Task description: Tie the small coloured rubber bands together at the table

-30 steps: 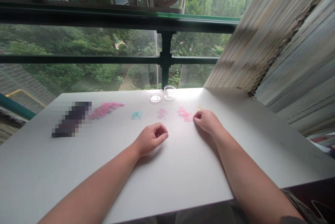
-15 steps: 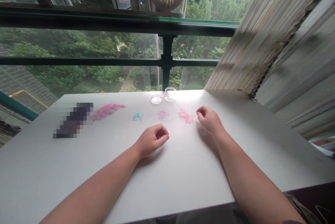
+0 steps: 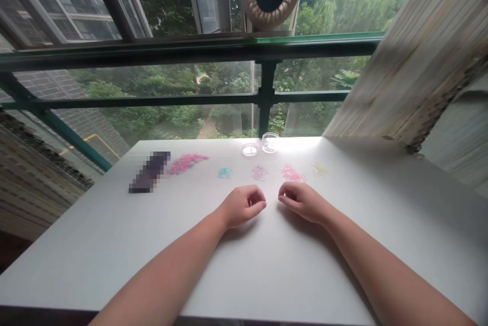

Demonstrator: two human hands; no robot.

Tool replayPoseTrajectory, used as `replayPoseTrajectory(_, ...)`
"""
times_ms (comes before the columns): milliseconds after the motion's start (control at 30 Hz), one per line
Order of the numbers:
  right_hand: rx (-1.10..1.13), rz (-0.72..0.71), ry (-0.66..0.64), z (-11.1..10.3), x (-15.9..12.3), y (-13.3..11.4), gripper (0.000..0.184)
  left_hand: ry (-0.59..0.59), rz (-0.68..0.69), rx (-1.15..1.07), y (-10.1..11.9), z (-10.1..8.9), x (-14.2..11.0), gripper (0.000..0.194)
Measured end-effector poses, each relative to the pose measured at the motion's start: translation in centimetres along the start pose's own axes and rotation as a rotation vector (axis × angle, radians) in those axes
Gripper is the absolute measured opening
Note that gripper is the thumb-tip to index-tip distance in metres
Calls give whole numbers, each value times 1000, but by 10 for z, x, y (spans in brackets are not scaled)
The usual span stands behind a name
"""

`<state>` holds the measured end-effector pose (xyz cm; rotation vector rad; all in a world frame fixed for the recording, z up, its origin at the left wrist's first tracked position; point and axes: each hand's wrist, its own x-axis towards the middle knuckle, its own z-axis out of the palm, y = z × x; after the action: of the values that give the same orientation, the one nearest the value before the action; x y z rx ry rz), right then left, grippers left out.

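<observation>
My left hand [image 3: 243, 207] rests low over the white table [image 3: 244, 275], with its thumb and forefinger curled into a pinch. Facing it across a small gap is my right hand [image 3: 303, 202], curled the same way. Anything between the fingertips is too small to make out. Just beyond my right hand lies a pile of pink loops [image 3: 291, 172] that look like small rubber bands. Lilac loops [image 3: 260, 172] lie beyond the gap between my hands, teal loops [image 3: 224, 172] further left, and a faint yellow pile [image 3: 320, 169] to the right.
A larger pink mixed pile [image 3: 187, 163] lies at the left beside a dark blurred-out item [image 3: 150, 172]. At the back edge stand a clear round container [image 3: 270, 143] and a clear lid [image 3: 250, 150]. Behind are a window railing [image 3: 190, 51] and a curtain [image 3: 385, 87].
My right hand has drawn back from beside the pink pile toward my left hand. The yellow pile has come into sight. The view has shifted, while my left hand keeps its pinch.
</observation>
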<state>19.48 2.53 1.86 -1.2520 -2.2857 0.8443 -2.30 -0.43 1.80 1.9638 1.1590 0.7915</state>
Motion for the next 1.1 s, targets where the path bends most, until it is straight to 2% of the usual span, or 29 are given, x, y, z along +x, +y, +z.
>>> replayPoseTrajectory(167,11,25,-35,0,0,2,17,172,-48,177,-17,-30,4,15)
replayPoseTrajectory(300,10,37,-54,1,-1,0,20,362,-232,326,-43,-70,5,19)
replayPoseTrajectory(400,-1,34,-54,1,-2,1,21,469,-462,435,-62,-99,-8,18)
replayPoseTrajectory(567,-12,37,-57,2,-1,3,23,585,-625,522,-82,-133,-47,20)
replayPoseTrajectory(700,-33,35,-70,3,1,3,23,654,-684,584,-91,-145,-61,29)
replayPoseTrajectory(833,-53,44,-76,4,2,4,24,677,-695,634,-96,-148,-55,36)
replayPoseTrajectory(1100,-24,71,-80,3,0,-1,26,683,-672,667,-99,-145,-47,30)
